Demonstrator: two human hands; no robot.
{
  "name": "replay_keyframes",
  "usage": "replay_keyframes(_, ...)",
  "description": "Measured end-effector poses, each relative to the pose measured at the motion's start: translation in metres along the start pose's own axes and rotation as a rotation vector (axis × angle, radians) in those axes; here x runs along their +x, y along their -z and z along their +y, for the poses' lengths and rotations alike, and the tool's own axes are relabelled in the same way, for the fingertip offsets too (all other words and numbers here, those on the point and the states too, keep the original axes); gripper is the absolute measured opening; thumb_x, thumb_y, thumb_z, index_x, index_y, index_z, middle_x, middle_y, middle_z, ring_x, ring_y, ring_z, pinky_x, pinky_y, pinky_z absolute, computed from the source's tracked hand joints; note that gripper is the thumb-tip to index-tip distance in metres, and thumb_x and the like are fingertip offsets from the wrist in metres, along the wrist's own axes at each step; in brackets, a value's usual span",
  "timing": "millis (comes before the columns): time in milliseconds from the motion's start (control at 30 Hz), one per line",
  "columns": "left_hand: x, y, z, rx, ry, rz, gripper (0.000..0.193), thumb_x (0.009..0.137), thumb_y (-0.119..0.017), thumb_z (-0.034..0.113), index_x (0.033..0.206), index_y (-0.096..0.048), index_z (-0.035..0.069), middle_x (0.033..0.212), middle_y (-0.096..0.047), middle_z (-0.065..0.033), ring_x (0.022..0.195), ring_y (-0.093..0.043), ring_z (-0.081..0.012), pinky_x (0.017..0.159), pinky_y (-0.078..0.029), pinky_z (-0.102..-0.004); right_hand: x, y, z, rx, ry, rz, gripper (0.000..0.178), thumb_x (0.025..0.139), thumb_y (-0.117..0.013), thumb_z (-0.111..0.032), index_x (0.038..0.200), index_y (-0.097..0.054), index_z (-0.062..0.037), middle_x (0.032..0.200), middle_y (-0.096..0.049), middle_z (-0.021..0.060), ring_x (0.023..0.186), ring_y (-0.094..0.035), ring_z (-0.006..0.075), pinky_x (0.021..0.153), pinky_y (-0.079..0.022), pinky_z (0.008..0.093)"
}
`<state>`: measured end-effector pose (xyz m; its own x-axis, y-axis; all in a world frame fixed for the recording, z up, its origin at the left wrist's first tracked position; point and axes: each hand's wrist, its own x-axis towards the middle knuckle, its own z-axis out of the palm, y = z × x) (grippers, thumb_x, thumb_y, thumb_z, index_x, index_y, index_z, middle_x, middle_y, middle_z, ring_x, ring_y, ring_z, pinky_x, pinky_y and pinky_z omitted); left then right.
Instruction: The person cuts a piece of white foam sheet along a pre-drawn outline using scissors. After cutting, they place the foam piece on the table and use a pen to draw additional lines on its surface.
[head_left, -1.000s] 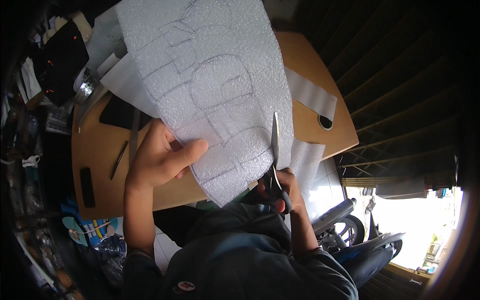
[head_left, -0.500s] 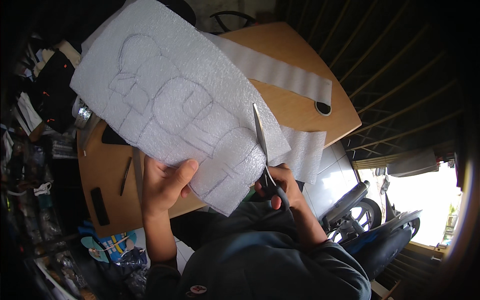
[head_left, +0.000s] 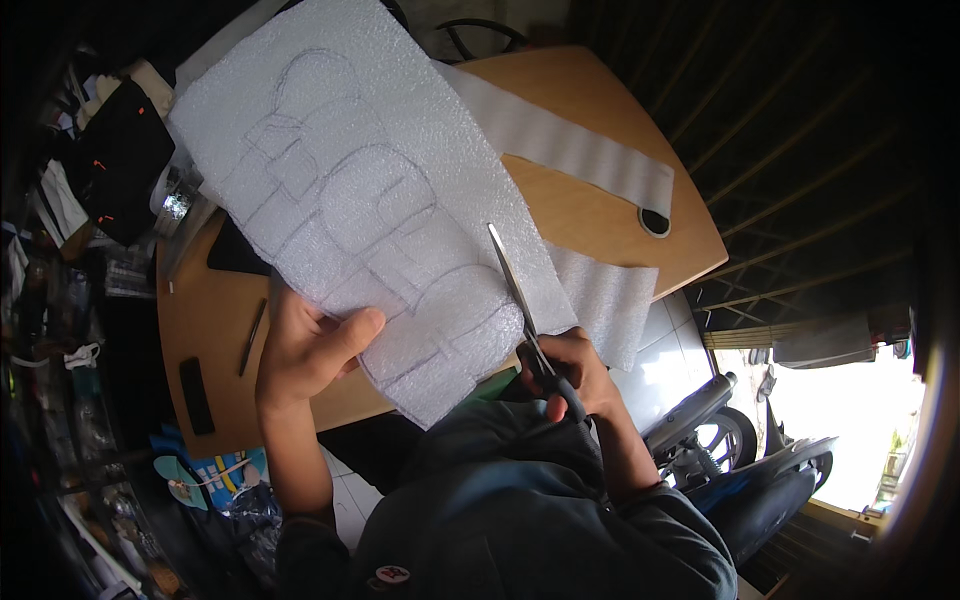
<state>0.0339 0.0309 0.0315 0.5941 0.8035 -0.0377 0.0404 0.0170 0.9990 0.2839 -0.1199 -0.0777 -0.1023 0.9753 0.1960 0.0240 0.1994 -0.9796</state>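
A large white foam sheet [head_left: 450, 150] with shapes drawn on it in dark line is held up over the table. My left hand [head_left: 310, 350] grips its lower left edge, thumb on top and fingers hidden underneath. In my right hand [head_left: 575, 370] is a pair of scissors [head_left: 510, 270] with black handles, its blade slanting up and left across the sheet. The scissors sit at the cut beside the rounded outline near the sheet's lower right. To the right of the cut, a strip of foam hangs against my right hand.
On the wooden table [head_left: 620, 120] lie a long foam strip [head_left: 590, 155], a roll of tape [head_left: 655, 222], a pen [head_left: 253, 338] and a black phone-like slab [head_left: 197, 396]. Another foam piece [head_left: 610, 300] overhangs the table's right edge. A motorcycle [head_left: 760, 480] stands at the lower right.
The sheet has turned slightly and its upper part has shifted right. My left hand has moved a little left and the scissors now lean more to the left.
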Motion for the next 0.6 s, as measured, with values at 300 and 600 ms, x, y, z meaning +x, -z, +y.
replay_keyframes(300,0.005,0.012,0.001,0.037,0.013,-0.102,0.073,0.082,-0.072,0.014,0.138,-0.033,-0.011,0.126,-0.054,-0.0171,0.115,-0.052,-0.0177,0.097,-0.043,-0.0329,-0.003,0.002,-0.003,-0.015,-0.101,0.003,0.042,0.071,-0.084,-0.035,0.074,-0.058,-0.0022,0.058,-0.056,0.0029,0.051,-0.053,0.0127,0.047,-0.036,0.0296)
replay_keyframes(600,0.014,0.023,0.005,0.043,-0.035,-0.213,0.072,0.084,-0.071,0.015,0.139,-0.033,-0.011,0.129,-0.053,-0.017,0.117,-0.052,-0.0184,0.101,-0.042,-0.0336,-0.003,0.01,-0.001,-0.058,-0.093,-0.048,0.052,0.067,-0.088,-0.044,0.072,-0.057,-0.0024,0.057,-0.052,0.0024,0.05,-0.047,0.0133,0.047,-0.034,0.0312)
